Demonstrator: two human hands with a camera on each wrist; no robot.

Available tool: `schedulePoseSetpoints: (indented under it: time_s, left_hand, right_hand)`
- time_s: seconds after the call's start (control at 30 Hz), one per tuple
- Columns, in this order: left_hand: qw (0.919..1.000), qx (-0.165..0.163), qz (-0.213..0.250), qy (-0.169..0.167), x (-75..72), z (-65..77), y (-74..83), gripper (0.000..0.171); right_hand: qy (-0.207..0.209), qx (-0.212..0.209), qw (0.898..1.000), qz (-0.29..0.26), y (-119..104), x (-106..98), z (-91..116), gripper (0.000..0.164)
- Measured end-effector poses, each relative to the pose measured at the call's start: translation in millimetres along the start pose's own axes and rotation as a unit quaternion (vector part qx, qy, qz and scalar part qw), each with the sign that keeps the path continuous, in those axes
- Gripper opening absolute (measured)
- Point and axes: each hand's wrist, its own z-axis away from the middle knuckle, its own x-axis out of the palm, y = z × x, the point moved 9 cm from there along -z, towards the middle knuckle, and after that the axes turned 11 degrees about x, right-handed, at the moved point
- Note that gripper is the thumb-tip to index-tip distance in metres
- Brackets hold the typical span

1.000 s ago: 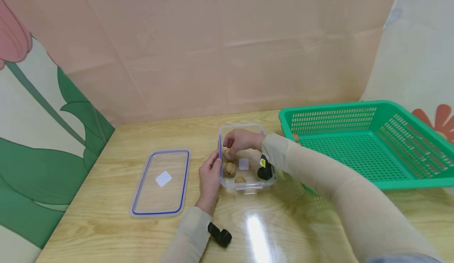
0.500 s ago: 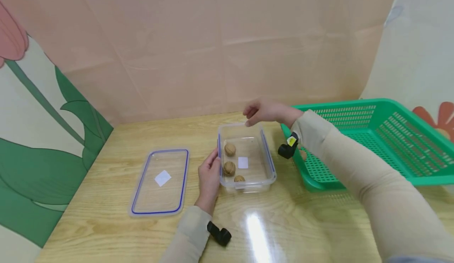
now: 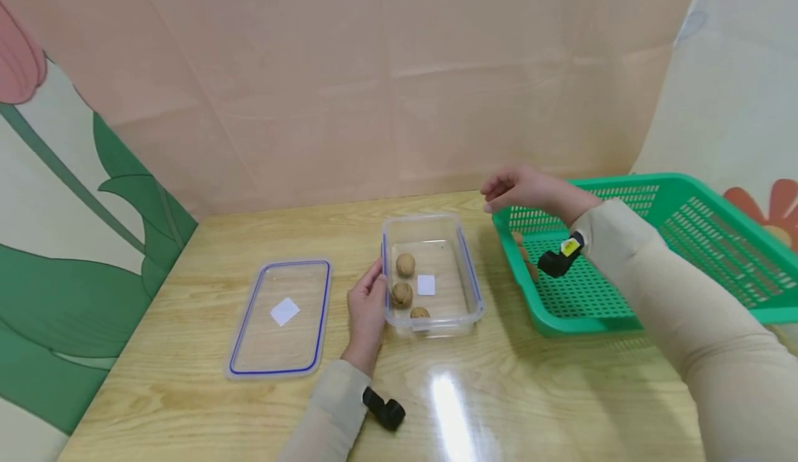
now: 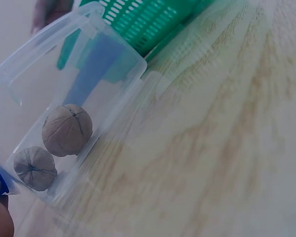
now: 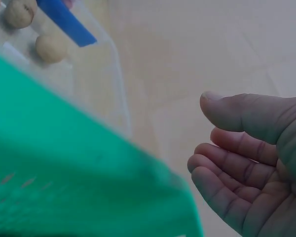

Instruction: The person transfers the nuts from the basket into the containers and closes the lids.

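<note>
A clear plastic food container [image 3: 461,309] stands mid-table with three walnuts inside: one walnut [image 3: 405,265] toward the back left, another walnut [image 3: 402,295] in front of it, a third walnut [image 3: 420,313] by the near wall. My left hand [image 3: 366,309] holds the container at its left side, thumb and fingers at the wall flap. Over the left back corner of the green basket [image 3: 586,325] hovers my right hand [image 3: 524,188]. Its fingers are loosely bent, and in the right wrist view nothing lies in the palm [image 5: 271,197].
Several walnuts [image 3: 532,271] lie along the basket's left wall. Left of the container, the clear lid [image 3: 299,341] with a blue seal lies flat on the wooden table [image 3: 187,406]. A pinkish cloth backdrop [image 3: 299,102] hangs behind the table.
My right hand has let go of a walnut in the container, risen out and moved right to the basket. My left hand has stayed at the container.
</note>
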Motion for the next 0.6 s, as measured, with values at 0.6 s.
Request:
schedulePoseSetpoints:
  time_s: [0.6]
  left_hand:
    - [0.9998,0.005,-0.018,-0.010,-2.2,-0.9,1.9,0.034]
  right_hand:
    - [-0.079,0.036,0.996,0.026,68.9,17.8,30.2,0.048]
